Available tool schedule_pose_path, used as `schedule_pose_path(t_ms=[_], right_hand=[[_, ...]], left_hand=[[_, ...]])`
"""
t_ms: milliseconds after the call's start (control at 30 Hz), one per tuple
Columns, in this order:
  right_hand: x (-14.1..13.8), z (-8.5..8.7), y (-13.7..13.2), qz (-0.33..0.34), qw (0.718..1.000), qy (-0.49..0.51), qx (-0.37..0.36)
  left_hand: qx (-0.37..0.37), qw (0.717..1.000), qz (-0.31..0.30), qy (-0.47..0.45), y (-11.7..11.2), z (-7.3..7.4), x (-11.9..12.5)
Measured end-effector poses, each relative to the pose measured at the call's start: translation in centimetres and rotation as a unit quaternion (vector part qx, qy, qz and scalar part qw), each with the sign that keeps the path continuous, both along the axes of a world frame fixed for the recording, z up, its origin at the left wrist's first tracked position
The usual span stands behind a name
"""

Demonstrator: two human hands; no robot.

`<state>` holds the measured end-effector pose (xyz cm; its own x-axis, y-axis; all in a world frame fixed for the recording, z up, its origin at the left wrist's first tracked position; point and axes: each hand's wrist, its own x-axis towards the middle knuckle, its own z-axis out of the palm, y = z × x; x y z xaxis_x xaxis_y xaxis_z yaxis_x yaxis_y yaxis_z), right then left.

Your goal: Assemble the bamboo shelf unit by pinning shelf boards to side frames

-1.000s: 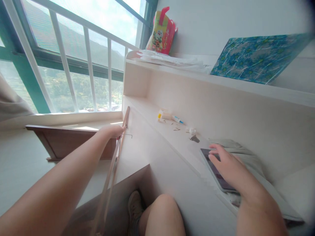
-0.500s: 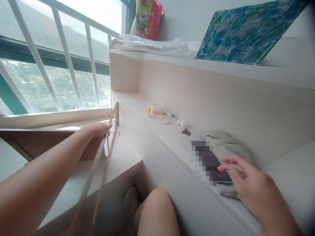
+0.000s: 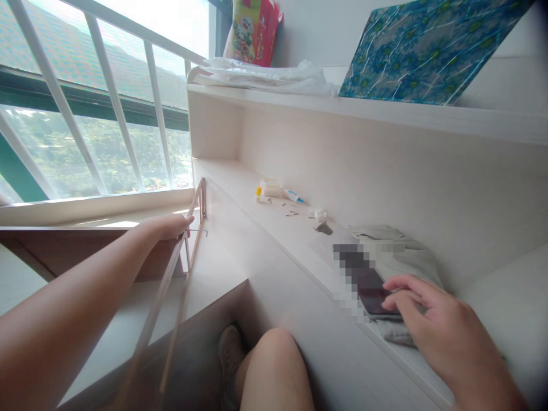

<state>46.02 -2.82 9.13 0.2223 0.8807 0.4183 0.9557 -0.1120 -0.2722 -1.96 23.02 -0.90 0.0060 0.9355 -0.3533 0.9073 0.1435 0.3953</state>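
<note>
My left hand [image 3: 169, 226] reaches out and grips the upper rail of a thin, light wooden frame [image 3: 162, 297] that leans against a pale wooden board [image 3: 231, 251]. A small metal hex key [image 3: 199, 232] sticks out beside its fingers. My right hand [image 3: 432, 319] rests with fingers spread on a dark tablet [image 3: 368, 285] lying on folded grey cloth [image 3: 398, 254] on the low shelf [image 3: 299, 240]. My bare knee [image 3: 274, 365] and shoe [image 3: 229, 351] show at the bottom.
A glue tube [image 3: 295, 198], a small yellow-white object [image 3: 268, 189], loose screws [image 3: 291, 213] and a scrap lie on the shelf. A dark brown panel [image 3: 85, 251] lies by the barred window [image 3: 107, 114]. Plastic sheeting [image 3: 265, 74], a red bag [image 3: 252, 31] and a blue patterned board [image 3: 428, 51] sit above.
My right hand slid toward the near end of the tablet. The view swung slightly left and down. My left hand kept its grip on the frame.
</note>
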Motion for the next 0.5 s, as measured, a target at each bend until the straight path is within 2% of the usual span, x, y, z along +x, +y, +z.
schedule_pose_path(t_ms=[133,300,400,500], right_hand=[[0.0,-0.1,0.1,-0.002,1.000,0.005,-0.019],[0.6,-0.3,0.2,0.010,1.000,-0.004,-0.003],[0.4,-0.3,-0.2,0.037,0.997,0.003,0.063],[-1.3,-0.6,-0.7,0.137,0.973,0.048,0.182]], left_hand=[[-0.003,1.000,-0.001,-0.002,0.0,0.1,0.0],[0.007,1.000,-0.001,0.001,-0.3,0.4,0.3],[0.012,1.000,0.001,0.004,-0.4,0.5,0.5],[0.012,1.000,0.002,0.006,-0.6,0.7,0.7]])
